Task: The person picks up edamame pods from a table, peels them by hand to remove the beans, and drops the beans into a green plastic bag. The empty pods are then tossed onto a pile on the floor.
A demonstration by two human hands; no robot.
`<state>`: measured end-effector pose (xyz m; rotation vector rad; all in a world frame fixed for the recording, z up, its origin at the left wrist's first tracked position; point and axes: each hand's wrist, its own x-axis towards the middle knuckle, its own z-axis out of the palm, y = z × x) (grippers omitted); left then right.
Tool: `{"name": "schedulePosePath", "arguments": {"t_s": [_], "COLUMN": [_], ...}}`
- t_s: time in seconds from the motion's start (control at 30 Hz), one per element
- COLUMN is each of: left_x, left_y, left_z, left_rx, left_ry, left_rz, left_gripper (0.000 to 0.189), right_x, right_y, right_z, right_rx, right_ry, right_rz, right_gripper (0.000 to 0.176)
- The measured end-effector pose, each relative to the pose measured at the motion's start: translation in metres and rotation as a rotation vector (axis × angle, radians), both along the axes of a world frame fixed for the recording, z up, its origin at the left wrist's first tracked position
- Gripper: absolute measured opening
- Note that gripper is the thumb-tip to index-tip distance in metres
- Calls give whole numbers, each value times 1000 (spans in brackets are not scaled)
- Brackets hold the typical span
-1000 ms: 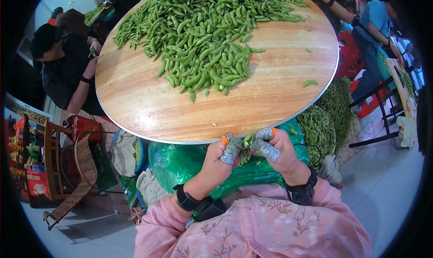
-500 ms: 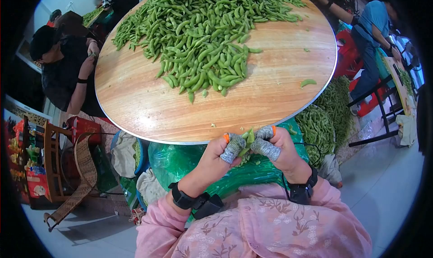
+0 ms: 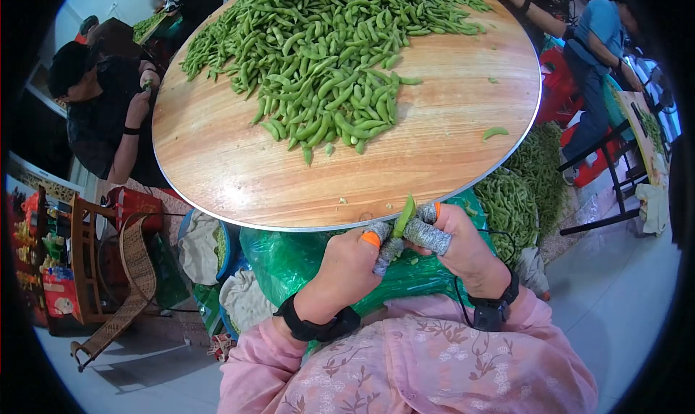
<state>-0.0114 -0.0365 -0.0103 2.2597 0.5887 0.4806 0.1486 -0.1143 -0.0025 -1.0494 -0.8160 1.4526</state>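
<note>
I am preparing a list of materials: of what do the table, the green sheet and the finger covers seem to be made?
Table: wood or wood-look laminate, smooth and glossy, by its grain and bright reflection.
Green sheet: probably thin plastic, shiny, by its wrinkles and highlights.
Finger covers: seemingly knitted fabric, matt, by their speckled grey look.

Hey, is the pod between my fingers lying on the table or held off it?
Held off it: the pod is pinched between left hand and right hand, by the near edge of the table.
</note>
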Motion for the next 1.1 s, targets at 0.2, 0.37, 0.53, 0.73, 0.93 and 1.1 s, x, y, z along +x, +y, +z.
{"name": "schedulePosePath", "arguments": {"t_s": [0.2,0.37,0.53,0.73,0.93,1.1], "left_x": [2,2,0,-2,1,1], "left_y": [-4,-2,-1,-2,-6,-6], "left_z": [-2,3,3,-6,-15,-1], "left_rx": [315,136,195,160,-218,77], "left_ry": [68,-26,5,6,-167,79], "left_rz": [77,76,64,49,76,160], "left_gripper": [37,42,41,33,22,17], "right_x": [-1,-4,-3,-5,-2,-5], "right_y": [-2,-3,-2,2,4,3], "right_z": [-3,5,-1,-4,-22,-13], "right_rx": [-74,12,15,44,120,98], "right_ry": [-62,15,-4,-44,-96,2], "right_rz": [8,-5,4,0,12,24], "right_gripper": [14,14,14,11,10,9]}}
